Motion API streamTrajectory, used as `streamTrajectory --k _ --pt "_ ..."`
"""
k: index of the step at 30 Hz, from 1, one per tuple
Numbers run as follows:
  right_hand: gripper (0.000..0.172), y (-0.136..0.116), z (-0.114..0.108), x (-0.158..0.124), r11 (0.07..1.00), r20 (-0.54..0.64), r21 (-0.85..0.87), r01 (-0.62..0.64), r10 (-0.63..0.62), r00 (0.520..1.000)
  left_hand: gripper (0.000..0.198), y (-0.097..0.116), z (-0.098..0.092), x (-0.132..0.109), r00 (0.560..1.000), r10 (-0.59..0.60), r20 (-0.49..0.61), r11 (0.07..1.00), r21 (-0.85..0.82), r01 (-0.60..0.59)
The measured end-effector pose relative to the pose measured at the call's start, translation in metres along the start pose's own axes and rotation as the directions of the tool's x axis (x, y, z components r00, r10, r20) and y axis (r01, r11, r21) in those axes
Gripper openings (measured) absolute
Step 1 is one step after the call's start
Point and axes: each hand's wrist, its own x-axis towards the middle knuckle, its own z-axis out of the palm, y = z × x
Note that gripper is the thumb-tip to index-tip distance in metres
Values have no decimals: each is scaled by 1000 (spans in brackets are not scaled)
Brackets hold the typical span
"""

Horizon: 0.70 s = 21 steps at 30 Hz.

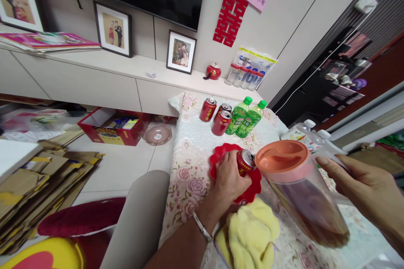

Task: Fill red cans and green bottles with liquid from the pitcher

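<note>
My left hand [229,175] is closed around a red drink can [245,160], whose opened top shows. The can is over a red scalloped plate [224,149]. Beside it, a clear plastic pitcher [311,201] with an orange lid [282,156] leans toward the can, brown liquid inside. My right hand [362,180] is wrapped around the pitcher's handle; part of the grip is hidden. I see no stream leaving the lid. A crumpled yellow cloth [252,235] lies in front of the plate.
On the flowered tablecloth [192,164] stand several red cans [221,123], two green bottles [249,118] and clear bottles [298,130] at the right. Behind is a white cabinet [126,65] with framed photos [182,52]. Flattened cardboard [47,185] and a red box [110,128] lie on the floor.
</note>
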Motion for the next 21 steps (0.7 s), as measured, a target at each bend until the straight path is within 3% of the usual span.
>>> streamTrajectory --k 5,21 --pt "69 -6 -3 1 991 88 17 -130 128 988 55 0 0 0 1000 -11 -1 1000 2 11" --pt "67 -3 -2 1 991 103 50 -128 122 987 52 0 1 0 1000 -2 -5 1000 14 2"
